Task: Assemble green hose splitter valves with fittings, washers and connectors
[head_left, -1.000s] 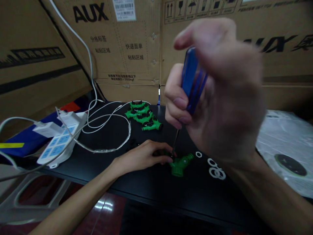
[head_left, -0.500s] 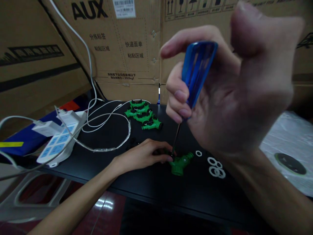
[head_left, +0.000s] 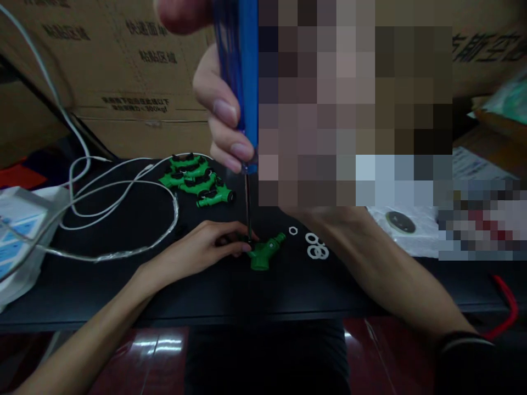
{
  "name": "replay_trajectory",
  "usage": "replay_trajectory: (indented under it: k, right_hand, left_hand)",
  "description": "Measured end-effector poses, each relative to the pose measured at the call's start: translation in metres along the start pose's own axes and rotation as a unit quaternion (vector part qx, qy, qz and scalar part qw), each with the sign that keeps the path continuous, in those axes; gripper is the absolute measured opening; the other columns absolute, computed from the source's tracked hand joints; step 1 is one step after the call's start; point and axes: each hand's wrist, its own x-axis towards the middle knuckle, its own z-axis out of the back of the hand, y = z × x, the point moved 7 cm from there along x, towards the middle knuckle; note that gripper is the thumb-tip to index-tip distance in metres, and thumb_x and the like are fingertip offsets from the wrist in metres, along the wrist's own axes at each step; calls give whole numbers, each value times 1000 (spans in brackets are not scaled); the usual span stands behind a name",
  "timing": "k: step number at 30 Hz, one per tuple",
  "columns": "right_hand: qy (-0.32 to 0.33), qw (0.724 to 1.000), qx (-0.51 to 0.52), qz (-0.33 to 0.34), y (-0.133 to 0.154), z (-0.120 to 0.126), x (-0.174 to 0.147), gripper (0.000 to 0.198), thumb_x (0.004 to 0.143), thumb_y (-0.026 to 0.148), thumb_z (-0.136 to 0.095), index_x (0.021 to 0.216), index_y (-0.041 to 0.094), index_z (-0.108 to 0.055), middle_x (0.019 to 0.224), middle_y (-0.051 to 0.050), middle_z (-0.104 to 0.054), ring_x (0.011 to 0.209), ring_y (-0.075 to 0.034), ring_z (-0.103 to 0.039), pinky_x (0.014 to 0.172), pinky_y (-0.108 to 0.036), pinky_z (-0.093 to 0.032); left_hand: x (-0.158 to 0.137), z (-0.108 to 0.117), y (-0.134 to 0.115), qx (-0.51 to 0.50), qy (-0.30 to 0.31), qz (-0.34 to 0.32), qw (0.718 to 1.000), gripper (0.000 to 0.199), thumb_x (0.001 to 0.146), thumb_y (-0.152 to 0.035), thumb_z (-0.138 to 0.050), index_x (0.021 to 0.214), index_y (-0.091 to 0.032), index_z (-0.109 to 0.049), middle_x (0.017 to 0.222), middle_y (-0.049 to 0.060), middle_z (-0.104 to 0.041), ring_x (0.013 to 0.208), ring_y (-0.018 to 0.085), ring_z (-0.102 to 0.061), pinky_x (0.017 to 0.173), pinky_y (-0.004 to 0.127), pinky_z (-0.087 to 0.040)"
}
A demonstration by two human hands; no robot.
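A blue-handled screwdriver (head_left: 247, 82) stands nearly upright, gripped by my right hand (head_left: 224, 104), which is partly covered by a pixelated patch. Its shaft reaches down to a green Y-shaped hose connector (head_left: 265, 252) lying on the dark table. Around the left branch of that connector, my left hand (head_left: 218, 241) pinches with thumb and fingers beside the screwdriver tip. What sits right under the tip is too small to make out. Several white ring washers (head_left: 315, 252) lie to the right of the connector, with a single washer (head_left: 293, 231) nearer to it.
Several green connectors with black parts (head_left: 197, 181) are grouped at the back. White cables (head_left: 123, 184) loop over the left side by a white power strip (head_left: 28, 219). Cardboard (head_left: 156, 126) stands behind. At right lie a round dark disc (head_left: 401, 222) and a red strip (head_left: 508, 302).
The view has swung to the right, so everything appears farther left. My right index finger and thumb have shifted on the screwdriver handle, which now looks more upright. The left hand keeps its hold.
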Motion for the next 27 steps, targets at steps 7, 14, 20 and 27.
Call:
replay_trajectory:
  k: [7,14,20,27]
  right_hand:
    - [-36,998,15,42,9,-3,-3,49,94,71,-44,79,27,-27,64,11,-49,47,-8,-47,48,-24,-47]
    - [2,999,40,22,2,-4,-2,38,110,40,-24,81,23,-42,57,8,-34,43,-8,-28,41,-22,-26]
    - [-19,997,30,67,3,-1,-6,25,107,15,-33,84,23,-38,71,8,-45,53,-7,-46,51,-22,-44]
    - [-21,999,18,41,4,-4,-9,31,107,48,-41,86,25,-36,56,12,-32,42,-7,-23,38,-19,-22]
  left_hand:
    - [-1,-2,4,-29,0,5,1000,27,99,-40,-62,118,-23,-70,93,0,-76,81,15,-71,76,24,-54]
    - [-1,0,-8,-40,-5,3,999,23,98,-32,-63,116,-20,-70,96,2,-76,80,15,-70,74,24,-53]
    - [-2,-1,-10,-44,-2,15,999,21,97,-29,-64,115,-18,-70,92,1,-76,77,14,-69,73,24,-51]
    - [-2,1,-11,-23,-7,6,1000,21,98,-28,-65,116,-20,-71,93,0,-76,79,13,-68,73,23,-50]
